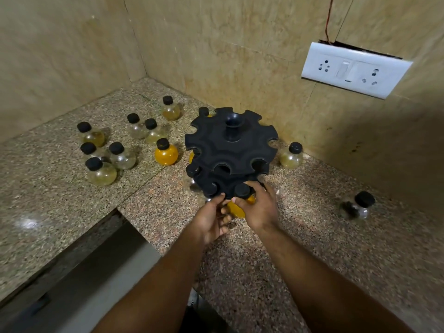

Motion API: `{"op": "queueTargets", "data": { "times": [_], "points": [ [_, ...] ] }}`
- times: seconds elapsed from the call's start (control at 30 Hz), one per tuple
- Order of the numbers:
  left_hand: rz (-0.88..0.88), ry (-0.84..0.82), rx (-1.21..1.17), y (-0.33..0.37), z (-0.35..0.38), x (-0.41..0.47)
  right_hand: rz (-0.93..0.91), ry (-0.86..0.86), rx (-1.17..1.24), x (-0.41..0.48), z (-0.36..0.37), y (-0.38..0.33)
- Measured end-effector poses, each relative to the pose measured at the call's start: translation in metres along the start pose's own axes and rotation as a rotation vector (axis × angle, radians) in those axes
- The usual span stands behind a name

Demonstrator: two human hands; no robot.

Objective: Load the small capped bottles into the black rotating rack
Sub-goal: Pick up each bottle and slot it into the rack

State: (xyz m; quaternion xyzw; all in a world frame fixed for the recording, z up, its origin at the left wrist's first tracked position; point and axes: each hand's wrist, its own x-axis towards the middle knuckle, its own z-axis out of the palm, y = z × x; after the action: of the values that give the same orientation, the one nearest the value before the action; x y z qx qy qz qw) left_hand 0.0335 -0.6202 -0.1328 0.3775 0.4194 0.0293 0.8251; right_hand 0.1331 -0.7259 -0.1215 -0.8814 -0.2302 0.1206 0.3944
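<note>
The black rotating rack (pixel 230 143) stands on the granite counter near the corner, with two notched tiers and a centre post. Its lower tier holds three capped bottles at the front. My right hand (pixel 258 207) grips an orange-filled bottle (pixel 236 210) whose black cap sits in a front slot of the lower tier. My left hand (pixel 211 217) touches the lower tier's front edge beside that bottle, fingers curled. Several loose round bottles with black caps stand on the counter to the left, one of them orange-filled (pixel 166 153).
A bottle (pixel 292 156) stands right of the rack by the wall, and another (pixel 358 206) sits further right. A white socket plate (pixel 355 69) is on the tiled wall. The counter (pixel 264 260) steps down to a lower ledge at the left front.
</note>
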Motion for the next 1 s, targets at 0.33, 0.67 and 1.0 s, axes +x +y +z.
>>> {"op": "queueTargets", "data": {
  "times": [0.33,0.67,1.0],
  "points": [
    [0.393,0.224,0.336,-0.037,0.026,0.006,0.018,-0.035,0.065,0.009,-0.014,0.026],
    [0.629,-0.177,1.122,-0.069,0.103,0.036,0.305,0.281,0.161,-0.010,-0.075,0.103],
    [0.611,-0.414,1.977,-0.079,0.203,0.072,0.522,0.594,0.158,-0.001,-0.136,0.160]
  ]
}}
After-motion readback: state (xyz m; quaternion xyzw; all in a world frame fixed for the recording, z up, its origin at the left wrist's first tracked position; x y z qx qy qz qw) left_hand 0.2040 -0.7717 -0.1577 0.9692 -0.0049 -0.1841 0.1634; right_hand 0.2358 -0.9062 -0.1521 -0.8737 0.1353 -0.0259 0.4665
